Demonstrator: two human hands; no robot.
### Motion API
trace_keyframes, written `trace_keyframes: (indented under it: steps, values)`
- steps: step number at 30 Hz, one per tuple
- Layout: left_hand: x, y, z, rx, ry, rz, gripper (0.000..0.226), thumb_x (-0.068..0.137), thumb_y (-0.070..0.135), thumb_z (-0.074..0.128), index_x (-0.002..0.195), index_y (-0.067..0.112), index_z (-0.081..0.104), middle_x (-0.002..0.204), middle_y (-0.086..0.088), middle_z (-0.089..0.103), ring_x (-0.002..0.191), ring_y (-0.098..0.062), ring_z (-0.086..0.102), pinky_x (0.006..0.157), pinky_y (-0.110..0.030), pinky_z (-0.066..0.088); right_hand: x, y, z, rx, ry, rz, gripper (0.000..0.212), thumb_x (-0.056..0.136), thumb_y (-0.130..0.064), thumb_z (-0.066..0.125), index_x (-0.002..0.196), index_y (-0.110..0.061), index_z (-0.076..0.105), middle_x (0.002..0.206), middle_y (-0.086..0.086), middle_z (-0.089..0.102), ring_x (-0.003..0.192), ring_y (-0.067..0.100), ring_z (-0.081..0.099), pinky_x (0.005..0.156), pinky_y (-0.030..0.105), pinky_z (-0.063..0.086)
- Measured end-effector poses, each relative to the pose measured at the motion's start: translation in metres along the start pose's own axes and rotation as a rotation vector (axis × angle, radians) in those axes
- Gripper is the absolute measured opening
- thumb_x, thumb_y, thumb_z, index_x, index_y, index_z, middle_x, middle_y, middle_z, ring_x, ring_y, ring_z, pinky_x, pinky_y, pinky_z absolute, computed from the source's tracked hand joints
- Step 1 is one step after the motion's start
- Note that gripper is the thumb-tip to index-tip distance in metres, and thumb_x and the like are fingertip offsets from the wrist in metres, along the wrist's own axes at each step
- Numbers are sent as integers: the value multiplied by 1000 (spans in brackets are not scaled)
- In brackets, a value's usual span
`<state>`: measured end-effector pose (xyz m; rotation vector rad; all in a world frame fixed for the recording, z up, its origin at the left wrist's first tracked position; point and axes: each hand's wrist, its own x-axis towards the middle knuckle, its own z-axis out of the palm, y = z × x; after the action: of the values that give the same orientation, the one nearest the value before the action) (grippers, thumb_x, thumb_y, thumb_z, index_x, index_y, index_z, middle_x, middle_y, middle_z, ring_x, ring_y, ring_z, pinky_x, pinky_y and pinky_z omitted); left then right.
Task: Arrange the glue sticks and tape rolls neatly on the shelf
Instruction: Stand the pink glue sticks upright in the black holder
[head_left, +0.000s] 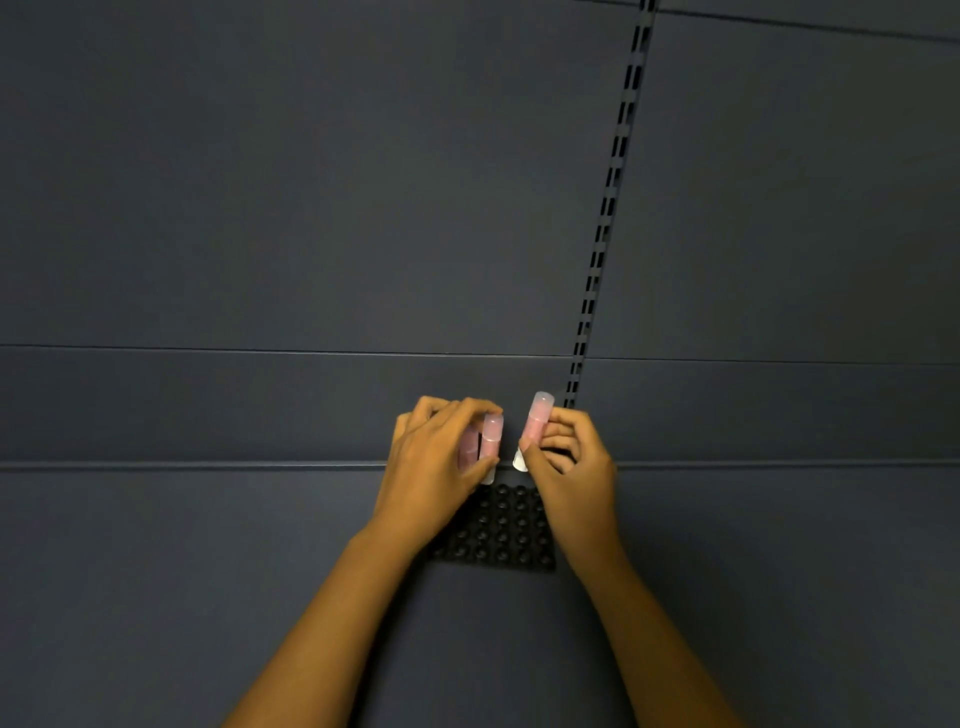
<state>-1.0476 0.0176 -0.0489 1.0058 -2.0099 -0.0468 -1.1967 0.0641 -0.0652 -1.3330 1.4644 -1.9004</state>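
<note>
My left hand (434, 467) grips two pink glue sticks (489, 441) with clear caps, held upright side by side, the left one mostly hidden behind my fingers. My right hand (566, 467) pinches a third pink glue stick (536, 422), tilted slightly right, its white base showing below my thumb. Both hands hover over the far end of a black tray (506, 530) with rows of round sockets, which lies on the dark shelf (208, 571). No tape rolls are in view.
The dark blue-grey back panel (311, 182) rises behind the shelf, with a slotted vertical upright (613, 182) running down to the right hand. A raised ledge (208, 405) runs across just behind the tray.
</note>
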Motion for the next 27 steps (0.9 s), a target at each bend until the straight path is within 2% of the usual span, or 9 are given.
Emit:
trace_keyframes:
  steps: [2,6,10,13,16,23,27]
  values:
    - [1,-2,-1,-3,-17,1,18,88,36,64,104,37,57,88,15,63,98,-6,46,87,-22,30,-1,1,1,6,-3,5,25,85,-9,73,105,-20,63,92,-5,69,83,9,68,72,23,56]
    - [0,-7,1,10,-86,22,28,79,33,73,103,35,58,96,20,60,99,-6,43,84,-21,29,1,2,1,-12,-13,-5,25,85,-9,74,105,-21,63,92,-5,69,86,11,68,75,26,58]
    - [-1,-10,3,15,-87,35,32,77,33,76,105,33,59,99,21,59,100,-7,43,83,-22,30,1,4,-1,-30,-13,-12,27,85,-9,74,108,-18,62,94,-5,69,86,10,68,75,25,57]
    - [-2,-11,5,18,-85,44,35,76,31,78,105,31,59,99,20,58,102,-9,45,84,-27,38,1,5,-2,-51,-20,-18,29,85,-7,73,109,-18,62,95,-5,69,86,8,68,75,24,57]
    - [-3,-11,5,13,-82,55,34,75,30,78,103,28,58,97,19,57,99,-11,45,81,-32,46,1,7,-2,-59,-26,-24,30,84,-6,73,109,-18,62,96,-4,68,87,10,68,76,26,58]
    - [-5,-6,6,20,-48,60,21,82,27,72,94,21,56,95,13,57,95,-15,46,77,-34,47,0,10,-5,-88,-50,-22,30,83,-6,74,108,-18,62,97,-5,68,87,7,68,74,22,57]
    - [-7,-6,5,24,-63,56,27,79,27,73,99,24,56,99,14,55,96,-13,46,79,-33,47,2,13,-6,-88,-79,-9,28,83,-4,74,105,-17,63,96,-7,68,85,5,67,73,20,56]
